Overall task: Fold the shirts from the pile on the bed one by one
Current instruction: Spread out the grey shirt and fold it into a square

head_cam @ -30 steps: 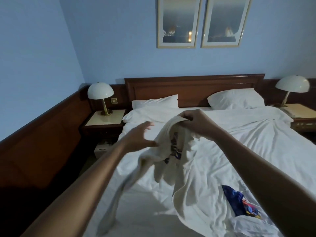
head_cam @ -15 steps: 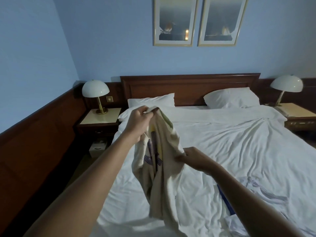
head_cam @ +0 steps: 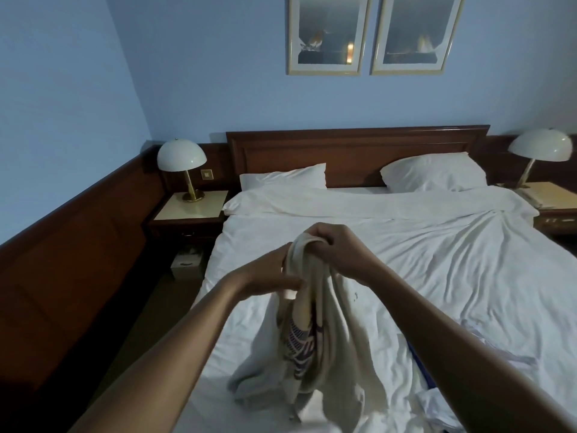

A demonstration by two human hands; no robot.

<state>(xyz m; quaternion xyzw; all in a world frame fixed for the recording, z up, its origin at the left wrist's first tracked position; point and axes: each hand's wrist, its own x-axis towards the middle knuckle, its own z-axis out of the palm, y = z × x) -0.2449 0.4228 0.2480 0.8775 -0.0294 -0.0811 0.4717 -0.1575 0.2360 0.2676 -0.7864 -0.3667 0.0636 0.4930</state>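
Risen to the top, right hand (head_cam: 340, 249) grips bunched shirt (head_cam: 338, 310); left hand (head_cam: 269, 276), loosely spread, touches it.

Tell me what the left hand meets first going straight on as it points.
The shirt hanging from the right hand; the left hand looks almost at it, though blur hides contact.

Shirt (head_cam: 331, 323) hangs over the bed (head_cam: 437, 260) — pillows (head_cam: 282, 176) behind it; a lamp (head_cam: 181, 157) on a nightstand (head_cam: 190, 210) either side.
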